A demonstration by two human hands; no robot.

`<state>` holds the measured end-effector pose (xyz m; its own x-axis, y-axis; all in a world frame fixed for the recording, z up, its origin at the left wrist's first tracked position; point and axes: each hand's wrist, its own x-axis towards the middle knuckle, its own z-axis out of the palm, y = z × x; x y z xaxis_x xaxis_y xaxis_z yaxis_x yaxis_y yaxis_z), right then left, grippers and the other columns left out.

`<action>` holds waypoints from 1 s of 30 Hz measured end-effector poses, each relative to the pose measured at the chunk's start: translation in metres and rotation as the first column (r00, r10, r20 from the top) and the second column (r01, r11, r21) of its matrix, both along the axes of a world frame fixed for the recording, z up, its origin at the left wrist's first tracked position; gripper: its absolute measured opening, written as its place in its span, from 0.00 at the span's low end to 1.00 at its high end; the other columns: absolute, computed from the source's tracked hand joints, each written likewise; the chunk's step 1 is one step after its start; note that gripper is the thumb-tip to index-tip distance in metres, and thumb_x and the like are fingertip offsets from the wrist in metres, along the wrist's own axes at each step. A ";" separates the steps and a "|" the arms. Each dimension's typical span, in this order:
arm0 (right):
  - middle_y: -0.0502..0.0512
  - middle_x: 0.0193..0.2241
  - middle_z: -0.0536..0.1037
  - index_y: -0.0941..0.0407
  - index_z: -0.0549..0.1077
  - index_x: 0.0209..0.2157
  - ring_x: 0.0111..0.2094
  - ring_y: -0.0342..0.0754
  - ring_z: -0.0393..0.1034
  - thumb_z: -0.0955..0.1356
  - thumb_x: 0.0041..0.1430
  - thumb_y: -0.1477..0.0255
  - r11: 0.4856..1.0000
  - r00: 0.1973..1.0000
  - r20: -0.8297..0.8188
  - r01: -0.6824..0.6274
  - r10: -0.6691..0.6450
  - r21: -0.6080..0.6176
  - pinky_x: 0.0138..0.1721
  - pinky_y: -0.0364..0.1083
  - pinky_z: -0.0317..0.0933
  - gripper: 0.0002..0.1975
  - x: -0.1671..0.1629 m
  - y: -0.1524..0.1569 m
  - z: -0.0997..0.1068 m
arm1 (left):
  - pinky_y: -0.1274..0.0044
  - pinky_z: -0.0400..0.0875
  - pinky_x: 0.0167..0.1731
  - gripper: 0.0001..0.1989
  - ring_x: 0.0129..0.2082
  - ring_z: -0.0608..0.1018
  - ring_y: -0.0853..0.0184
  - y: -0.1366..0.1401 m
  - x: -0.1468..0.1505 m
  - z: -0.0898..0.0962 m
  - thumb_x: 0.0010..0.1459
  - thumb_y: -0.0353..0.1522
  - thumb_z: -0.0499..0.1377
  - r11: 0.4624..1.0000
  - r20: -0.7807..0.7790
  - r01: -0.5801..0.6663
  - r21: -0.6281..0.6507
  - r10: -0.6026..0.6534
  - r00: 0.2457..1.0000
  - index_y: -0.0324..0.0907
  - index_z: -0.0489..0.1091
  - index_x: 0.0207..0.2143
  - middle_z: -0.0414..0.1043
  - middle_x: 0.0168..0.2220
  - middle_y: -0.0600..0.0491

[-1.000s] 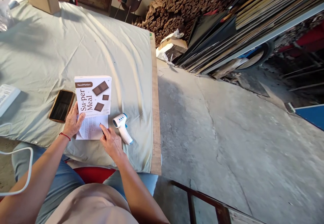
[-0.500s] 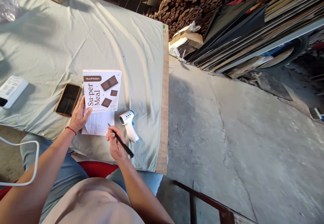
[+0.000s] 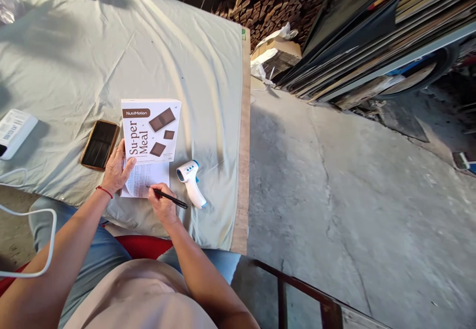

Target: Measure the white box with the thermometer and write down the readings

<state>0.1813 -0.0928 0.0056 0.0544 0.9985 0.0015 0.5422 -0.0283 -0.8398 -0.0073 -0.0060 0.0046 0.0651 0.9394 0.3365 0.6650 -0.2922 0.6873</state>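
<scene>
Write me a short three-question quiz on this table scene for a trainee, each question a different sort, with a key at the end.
1. Multiple choice: what does the right hand hold?
A) the phone
B) a black pen
C) a white cable
2. True or false: the thermometer gun lies nearer the table's bare wooden edge on the right than the phone does.
3. Fill in the colour: the wrist of the left hand bears a thin ____ band.

Key: 1. B; 2. True; 3. red
</scene>
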 end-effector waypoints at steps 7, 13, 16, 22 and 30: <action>0.55 0.29 0.80 0.49 0.79 0.39 0.30 0.53 0.76 0.64 0.65 0.71 0.995 0.988 0.118 -0.093 0.095 -0.023 0.38 0.51 0.74 0.11 0.002 0.004 0.001 | 0.58 0.65 0.62 0.41 0.62 0.71 0.49 0.000 0.000 0.003 0.69 0.57 0.43 1.000 0.002 0.015 -0.002 -0.015 1.000 0.36 0.54 0.70 0.67 0.63 0.34; 0.56 0.29 0.80 0.50 0.78 0.36 0.30 0.52 0.77 0.64 0.65 0.72 0.995 0.987 0.127 -0.101 0.100 0.002 0.38 0.50 0.74 0.10 0.002 0.003 -0.001 | 0.59 0.67 0.61 0.42 0.61 0.73 0.50 -0.001 0.001 0.003 0.68 0.58 0.43 1.000 -0.001 0.009 0.007 -0.009 1.000 0.36 0.54 0.70 0.68 0.61 0.35; 0.56 0.29 0.80 0.49 0.78 0.36 0.30 0.52 0.77 0.65 0.65 0.73 0.995 0.985 0.142 -0.103 0.101 0.007 0.38 0.50 0.74 0.10 0.002 0.003 -0.002 | 0.59 0.67 0.61 0.42 0.61 0.73 0.50 0.000 0.001 0.002 0.69 0.58 0.43 1.000 -0.007 0.010 0.014 -0.010 1.000 0.36 0.55 0.70 0.68 0.62 0.34; 0.54 0.29 0.80 0.49 0.78 0.36 0.30 0.52 0.77 0.65 0.65 0.74 0.994 0.980 0.166 -0.111 0.108 0.005 0.37 0.50 0.74 0.10 0.002 0.003 -0.003 | 0.59 0.66 0.62 0.42 0.62 0.72 0.50 0.000 0.001 0.003 0.68 0.58 0.43 1.000 -0.010 0.005 0.011 -0.005 1.000 0.36 0.55 0.70 0.68 0.62 0.34; 0.55 0.30 0.81 0.49 0.79 0.37 0.31 0.52 0.77 0.64 0.65 0.74 0.996 0.980 0.174 -0.092 0.092 -0.007 0.39 0.50 0.74 0.11 0.002 0.004 -0.002 | 0.58 0.65 0.63 0.41 0.63 0.71 0.50 0.000 0.000 0.003 0.68 0.58 0.43 1.000 -0.004 0.008 0.008 -0.008 1.000 0.37 0.54 0.70 0.68 0.62 0.35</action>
<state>0.1835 -0.0891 0.0038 -0.0386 0.9992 0.0043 0.6802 0.0294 -0.7324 -0.0071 -0.0056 0.0075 0.0741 0.9362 0.3436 0.6655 -0.3030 0.6821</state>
